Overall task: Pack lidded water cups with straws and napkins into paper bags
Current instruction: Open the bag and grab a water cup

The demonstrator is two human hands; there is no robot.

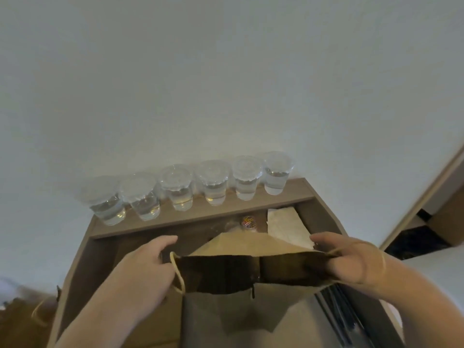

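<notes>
White wall (226, 71) behind; brown counter (82, 259) with a raised ledge (200, 209) carrying six lidded cups (216, 182) in a row. Bag (226, 310) stands on the counter, nearest the camera, mouth partly open. Left hand (148, 270) grips its left rim, right hand (351, 262) its right rim; hands well apart. Napkins (286, 224) lie behind the bag, straws (339, 310) at its right. Judgement: pull rims evenly and square the base, so a cup goes in upright.

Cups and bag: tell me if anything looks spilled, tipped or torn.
Nothing stands out. The six lidded cups stand upright in a row on the shelf, with no water seen on the wood. The bag, held open by the left hand and right hand, looks whole.
</notes>
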